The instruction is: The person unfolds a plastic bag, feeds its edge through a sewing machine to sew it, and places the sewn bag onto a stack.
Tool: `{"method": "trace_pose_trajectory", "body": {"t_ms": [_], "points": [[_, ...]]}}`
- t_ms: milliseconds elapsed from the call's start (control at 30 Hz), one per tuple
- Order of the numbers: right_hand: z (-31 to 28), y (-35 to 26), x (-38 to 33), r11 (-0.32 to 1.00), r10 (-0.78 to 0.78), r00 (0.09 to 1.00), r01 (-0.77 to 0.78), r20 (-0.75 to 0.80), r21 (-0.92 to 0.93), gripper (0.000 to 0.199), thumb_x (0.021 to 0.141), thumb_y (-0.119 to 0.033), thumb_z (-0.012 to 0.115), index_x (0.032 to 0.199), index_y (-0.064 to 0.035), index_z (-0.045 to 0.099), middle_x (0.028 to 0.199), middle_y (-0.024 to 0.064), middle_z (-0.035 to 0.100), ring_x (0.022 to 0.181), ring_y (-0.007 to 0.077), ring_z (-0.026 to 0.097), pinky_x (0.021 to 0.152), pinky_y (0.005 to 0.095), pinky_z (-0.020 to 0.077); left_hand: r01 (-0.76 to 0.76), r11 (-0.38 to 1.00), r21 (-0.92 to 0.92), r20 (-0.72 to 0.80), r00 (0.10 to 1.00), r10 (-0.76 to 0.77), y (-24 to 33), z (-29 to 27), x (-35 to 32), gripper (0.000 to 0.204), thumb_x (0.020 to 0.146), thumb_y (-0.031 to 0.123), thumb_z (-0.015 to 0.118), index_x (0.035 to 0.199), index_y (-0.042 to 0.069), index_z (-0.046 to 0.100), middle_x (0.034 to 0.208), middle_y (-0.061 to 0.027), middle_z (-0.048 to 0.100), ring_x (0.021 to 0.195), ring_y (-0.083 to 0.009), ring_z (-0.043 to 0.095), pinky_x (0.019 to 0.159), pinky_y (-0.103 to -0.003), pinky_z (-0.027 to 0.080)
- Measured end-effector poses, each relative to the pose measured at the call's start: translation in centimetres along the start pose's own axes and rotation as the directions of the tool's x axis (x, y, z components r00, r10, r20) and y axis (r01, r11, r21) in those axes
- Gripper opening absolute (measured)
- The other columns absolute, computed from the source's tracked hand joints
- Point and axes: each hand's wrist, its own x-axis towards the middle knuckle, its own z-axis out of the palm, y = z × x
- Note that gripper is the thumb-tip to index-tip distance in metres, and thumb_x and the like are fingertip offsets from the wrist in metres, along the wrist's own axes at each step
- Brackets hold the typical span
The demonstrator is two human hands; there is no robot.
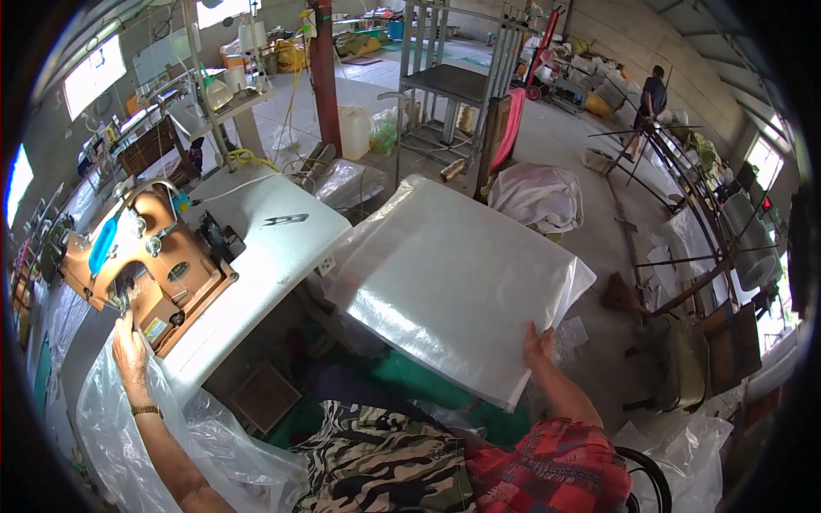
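Note:
At the left, my left hand (130, 349) is closed on the edge of a clear plastic sheet (107, 410), right by the needle area of a brown-orange sewing machine (162, 248). The sheet hangs down over the table edge towards my lap. A flat stack of translucent plastic sheets (453, 282) lies in front of me to the right. My right hand (537, 344) touches the stack's right edge, its fingers stretched out and apart. The fingertips of my left hand are partly hidden by the machine.
The white sewing table (286, 214) carries small dark thread snips (286, 220). Beyond stand a red post (325, 77) and a grey metal frame (453, 85). A white bundle (537, 195) lies past the stack. Another person (652, 98) stands far right, near a thin-rod rack (684, 188).

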Motion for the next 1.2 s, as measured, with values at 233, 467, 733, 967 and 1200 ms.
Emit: {"method": "trace_pose_trajectory", "body": {"t_ms": [233,467,733,967,1200], "points": [[0.1,-0.1,-0.3,0.999,-0.034,0.999,0.033,0.041,0.035,0.099,0.082,-0.067,0.050,0.146,0.0007,0.017,0.146,0.0223,0.030,0.135,0.0338,0.033,0.110,0.0401,0.0290,-0.083,0.996,-0.045,-0.046,0.996,0.081,-2.2,1.0,-0.2,0.037,0.084,-0.001,0.043,0.119,-0.002,0.055,0.090,-0.0225,0.050,0.085,-0.0382,0.053,0.076,-0.044,0.042],[1.0,0.9,0.9,1.000,0.030,0.999,-0.030,0.017,0.005,0.100,0.079,-0.070,0.049,0.147,-0.0039,0.018,0.146,0.0177,0.034,0.131,0.0347,0.038,0.106,0.0421,0.0338,0.218,0.976,-0.012,0.194,0.958,-0.212,-1.8,1.2,0.4,0.043,0.086,0.004,0.041,0.127,0.001,0.053,0.128,-0.0281,0.050,0.117,-0.0435,0.047,0.104,-0.044,0.033],[2.4,2.8,2.5,0.998,-0.060,0.992,0.059,-0.111,-0.013,0.096,0.078,-0.068,0.053,0.143,-0.0043,0.023,0.137,0.0206,0.042,0.126,0.0366,0.042,0.104,0.0444,0.0354,0.133,0.991,0.003,0.122,0.984,-0.133,-1.9,1.6,0.8,0.043,0.086,0.004,0.041,0.127,0.000,0.053,0.124,-0.0314,0.051,0.114,-0.0444,0.049,0.103,-0.045,0.034],[-0.7,-0.6,-0.8,0.996,-0.063,0.995,0.058,0.076,0.064,0.090,0.081,-0.066,0.052,0.140,-0.0027,0.026,0.134,0.0256,0.041,0.125,0.0404,0.041,0.102,0.0441,0.0366,0.132,0.990,0.039,0.128,0.982,-0.136,-3.1,1.0,0.1,0.042,0.087,0.006,0.042,0.128,0.001,0.053,0.124,-0.0301,0.051,0.114,-0.0431,0.048,0.102,-0.045,0.035],[0.1,0.2,-0.3,0.999,-0.039,0.998,0.038,0.043,0.027,0.094,0.083,-0.063,0.051,0.146,-0.0026,0.017,0.138,0.0242,0.039,0.129,0.0391,0.038,0.107,0.0427,0.0326,0.165,0.983,0.079,0.194,0.965,-0.178,-1.3,0.2,0.4,0.043,0.088,0.006,0.042,0.129,0.003,0.052,0.130,-0.0294,0.048,0.120,-0.0427,0.045,0.106,-0.045,0.031]]}}
